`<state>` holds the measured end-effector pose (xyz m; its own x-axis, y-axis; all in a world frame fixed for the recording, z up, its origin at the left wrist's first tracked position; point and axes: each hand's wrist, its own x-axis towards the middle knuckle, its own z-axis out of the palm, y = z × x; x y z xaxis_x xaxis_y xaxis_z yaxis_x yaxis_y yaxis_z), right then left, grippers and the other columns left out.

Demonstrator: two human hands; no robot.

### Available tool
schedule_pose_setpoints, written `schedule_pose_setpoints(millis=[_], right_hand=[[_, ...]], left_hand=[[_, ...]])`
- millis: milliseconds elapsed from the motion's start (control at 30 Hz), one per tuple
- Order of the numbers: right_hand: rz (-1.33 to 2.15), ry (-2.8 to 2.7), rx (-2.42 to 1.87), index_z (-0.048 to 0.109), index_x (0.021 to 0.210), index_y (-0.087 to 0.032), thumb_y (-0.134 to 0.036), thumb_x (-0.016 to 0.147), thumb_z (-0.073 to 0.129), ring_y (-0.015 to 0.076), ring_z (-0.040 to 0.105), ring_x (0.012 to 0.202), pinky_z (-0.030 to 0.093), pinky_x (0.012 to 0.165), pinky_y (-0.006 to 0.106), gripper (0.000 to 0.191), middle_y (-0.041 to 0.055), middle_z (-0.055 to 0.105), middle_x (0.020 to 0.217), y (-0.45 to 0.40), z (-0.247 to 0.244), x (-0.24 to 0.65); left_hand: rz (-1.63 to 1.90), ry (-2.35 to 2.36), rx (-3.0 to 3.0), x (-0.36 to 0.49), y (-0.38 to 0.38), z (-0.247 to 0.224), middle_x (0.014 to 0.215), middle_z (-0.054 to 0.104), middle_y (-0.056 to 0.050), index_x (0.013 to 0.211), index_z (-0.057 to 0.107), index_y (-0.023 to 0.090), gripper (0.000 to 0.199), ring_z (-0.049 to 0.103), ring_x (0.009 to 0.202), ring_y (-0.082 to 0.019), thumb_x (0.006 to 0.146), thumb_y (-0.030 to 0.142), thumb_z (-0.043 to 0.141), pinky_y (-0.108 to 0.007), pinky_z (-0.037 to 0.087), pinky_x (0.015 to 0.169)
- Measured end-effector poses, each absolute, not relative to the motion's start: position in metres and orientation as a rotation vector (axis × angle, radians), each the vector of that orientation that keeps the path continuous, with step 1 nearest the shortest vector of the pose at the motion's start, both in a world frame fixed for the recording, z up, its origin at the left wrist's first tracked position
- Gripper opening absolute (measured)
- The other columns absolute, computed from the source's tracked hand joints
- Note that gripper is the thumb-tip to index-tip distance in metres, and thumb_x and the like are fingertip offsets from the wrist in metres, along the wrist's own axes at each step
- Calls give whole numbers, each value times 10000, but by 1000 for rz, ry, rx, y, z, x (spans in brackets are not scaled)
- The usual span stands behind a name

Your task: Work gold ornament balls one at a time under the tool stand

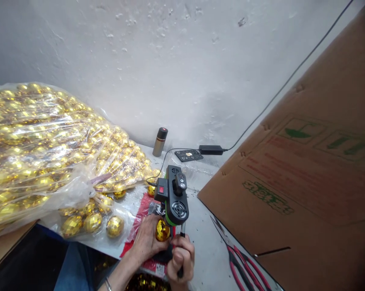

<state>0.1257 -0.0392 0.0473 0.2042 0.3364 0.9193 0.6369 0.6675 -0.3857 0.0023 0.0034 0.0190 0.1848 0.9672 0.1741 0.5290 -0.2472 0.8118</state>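
My left hand point(147, 237) is closed around a shiny gold faceted ball point(163, 231), fingers on its left side and thumb below. The ball sits under the near end of a small black bench drill press point(176, 204) with a green edge and a red switch. Whether a bit touches the ball is hidden by the machine's head. My right hand point(182, 258) is wrapped around the machine's lever handle point(182, 231), just right of the ball. Several loose gold balls point(114, 226) lie on the table to the left of my left hand.
A large clear bag point(43, 137) of gold balls fills the left. Red-handled scissors point(243, 262) lie beside a big cardboard box point(303, 169) on the right. Behind the machine are a spray can point(160, 142), a black panel point(188, 155) and a power adapter point(211, 150) with its cable.
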Motion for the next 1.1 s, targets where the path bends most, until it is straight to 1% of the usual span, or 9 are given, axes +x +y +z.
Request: schedule_pose_setpoints(millis=[267, 400, 467, 533, 633, 733, 833, 967, 1100], right_hand=[[10, -1329, -974, 566, 760, -220, -199, 1085, 515, 115, 548, 584, 401, 537, 256, 330, -9, 601, 731, -48, 136, 129], [69, -1308, -1016, 567, 735, -216, -239, 1092, 533, 111, 519, 565, 389, 531, 243, 359, -27, 544, 667, -47, 179, 125], [69, -1316, -999, 567, 743, -215, -219, 1091, 528, 104, 512, 566, 395, 539, 235, 351, -33, 542, 673, -46, 179, 123], [61, -1316, -982, 575, 762, -215, -193, 1088, 523, 100, 512, 572, 399, 542, 230, 331, -33, 546, 689, -47, 170, 122], [50, -1295, -965, 566, 768, -217, -169, 1086, 515, 101, 524, 591, 413, 556, 226, 326, -29, 547, 708, -49, 155, 120], [47, -1282, -954, 550, 751, -219, -157, 1085, 513, 106, 540, 614, 424, 574, 226, 341, -22, 544, 715, -49, 147, 118], [43, -1285, -942, 547, 749, -219, -147, 1083, 508, 112, 549, 635, 427, 588, 229, 344, -20, 541, 715, -48, 145, 118], [46, -1289, -950, 558, 773, -217, -144, 1084, 500, 108, 533, 627, 417, 578, 229, 325, -21, 553, 732, -49, 144, 118], [54, -1292, -960, 572, 793, -216, -149, 1085, 498, 102, 518, 618, 411, 575, 229, 309, -25, 553, 739, -49, 145, 118]], left_hand=[[901, 1393, 1887, -1, 1, 22, 1126, 783, -119, 1187, 715, 217, 455, 736, 1075, -367, 750, 291, 815, -514, 590, 957], [802, 1378, 2013, -17, -13, 15, 1275, 758, -171, 1348, 676, 190, 683, 711, 1184, -403, 730, 386, 889, -563, 582, 1031], [782, 1400, 2120, -35, -13, 19, 1385, 726, -186, 1418, 649, 205, 803, 682, 1256, -427, 731, 535, 901, -585, 575, 1063], [787, 1548, 2185, -57, -3, 35, 1451, 703, -183, 1433, 645, 217, 672, 660, 1311, -410, 890, 597, 757, -578, 559, 1100], [568, 2047, 2126, -88, 29, 70, 1382, 728, -215, 1282, 717, 145, 394, 657, 1328, -377, 1093, 383, 466, -541, 515, 1146], [343, 2298, 1970, -106, 64, 96, 1357, 707, -301, 1269, 692, 59, 348, 662, 1316, -427, 1051, 235, 487, -548, 525, 1096], [302, 2273, 1907, -108, 86, 100, 1343, 710, -332, 1289, 670, 38, 367, 709, 1255, -444, 990, 240, 602, -516, 562, 1022], [329, 2165, 1857, -102, 92, 95, 1262, 771, -282, 1311, 656, 81, 424, 762, 1178, -406, 958, 316, 675, -434, 574, 966], [504, 1983, 1828, -96, 74, 94, 1188, 816, -166, 1397, 608, 154, 530, 777, 1132, -342, 1027, 531, 567, -392, 575, 944]])
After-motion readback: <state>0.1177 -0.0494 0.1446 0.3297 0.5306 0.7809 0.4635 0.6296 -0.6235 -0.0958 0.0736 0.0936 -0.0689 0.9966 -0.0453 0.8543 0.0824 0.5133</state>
